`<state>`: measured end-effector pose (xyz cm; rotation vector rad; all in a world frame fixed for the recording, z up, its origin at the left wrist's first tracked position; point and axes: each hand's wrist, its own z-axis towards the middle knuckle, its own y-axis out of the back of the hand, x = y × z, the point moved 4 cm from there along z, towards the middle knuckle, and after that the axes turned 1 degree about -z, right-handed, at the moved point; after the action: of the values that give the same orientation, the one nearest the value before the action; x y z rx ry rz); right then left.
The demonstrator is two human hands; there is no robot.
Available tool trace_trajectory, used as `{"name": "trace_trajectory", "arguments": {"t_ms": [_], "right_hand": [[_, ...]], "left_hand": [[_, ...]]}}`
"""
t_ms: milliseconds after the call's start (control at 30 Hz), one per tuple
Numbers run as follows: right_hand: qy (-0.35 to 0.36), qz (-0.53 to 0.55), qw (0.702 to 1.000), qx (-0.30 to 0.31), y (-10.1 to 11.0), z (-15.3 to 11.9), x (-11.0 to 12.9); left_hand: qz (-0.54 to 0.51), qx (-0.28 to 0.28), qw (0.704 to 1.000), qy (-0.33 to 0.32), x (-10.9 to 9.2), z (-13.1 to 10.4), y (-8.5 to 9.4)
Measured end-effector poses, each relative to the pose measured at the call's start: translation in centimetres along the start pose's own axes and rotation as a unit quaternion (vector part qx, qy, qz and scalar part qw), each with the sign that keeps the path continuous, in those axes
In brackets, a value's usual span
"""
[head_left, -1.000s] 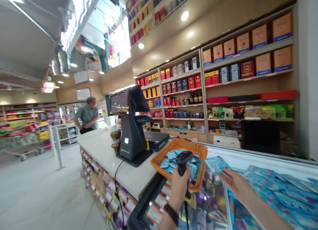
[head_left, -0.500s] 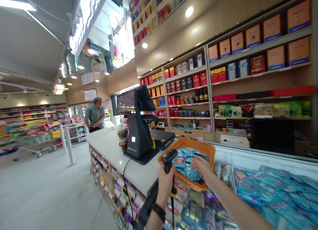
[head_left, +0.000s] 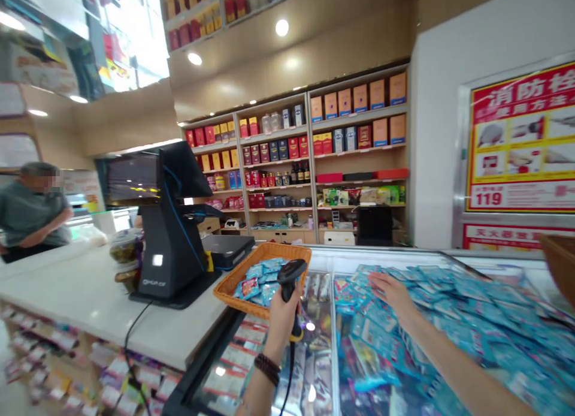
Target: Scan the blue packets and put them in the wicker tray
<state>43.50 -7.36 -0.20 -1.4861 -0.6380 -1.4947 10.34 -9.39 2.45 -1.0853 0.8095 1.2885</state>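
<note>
At far left, one person [head_left: 33, 209] in a grey-green shirt, beyond the white counter [head_left: 72, 284]. Then two stacked jars [head_left: 124, 248] with dull green contents, beside one black point-of-sale terminal [head_left: 173, 254]; right of it, one flat black box [head_left: 229, 248]. Next, one wicker basket [head_left: 245, 306] holding blue packets [head_left: 265, 278], too overlapped to count. At its right front edge, one barcode scanner [head_left: 291, 273], left hand [head_left: 282, 320] wrapped closed round the handle. Farther right, across the glass-topped display case [head_left: 265, 356], a heap of blue packets [head_left: 471, 308], likewise uncountable; right hand [head_left: 390, 291] at its left part, fingers extended. Cannot tell whether pinching any. At far right, one brown basket [head_left: 559, 266], cut off, contents hidden.
</note>
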Motion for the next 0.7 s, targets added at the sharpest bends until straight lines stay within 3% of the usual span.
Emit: {"name": "trace_trajectory", "arguments": {"t_ms": [100, 200, 333, 467, 567, 700], "right_hand": [[0.032, -0.040, 0.997, -0.057, 4.8, -0.1, 0.6], [0.075, -0.121, 0.988, -0.064, 7.0, -1.4, 0.4], [0.142, -0.275, 0.950, 0.040, 6.4, -4.6, -0.8], [0.169, -0.434, 0.871, 0.156, 4.2, -6.7, -2.8], [0.157, -0.478, 0.853, 0.141, 3.7, -6.1, -3.9], [0.149, -0.439, 0.884, 0.066, 4.9, -4.0, -4.9]], "left_hand": [[-0.016, 0.032, 0.999, 0.011, 0.8, -0.5, -3.8], [-0.023, 0.064, 0.998, 0.015, 2.0, -1.4, -7.2], [-0.026, 0.109, 0.993, 0.042, 4.6, -2.7, -10.9], [-0.004, 0.124, 0.990, 0.064, 7.1, -3.7, -12.9], [-0.003, 0.137, 0.988, 0.078, 8.1, -4.3, -13.5], [-0.029, 0.142, 0.985, 0.091, 8.3, -4.8, -13.5]]}}
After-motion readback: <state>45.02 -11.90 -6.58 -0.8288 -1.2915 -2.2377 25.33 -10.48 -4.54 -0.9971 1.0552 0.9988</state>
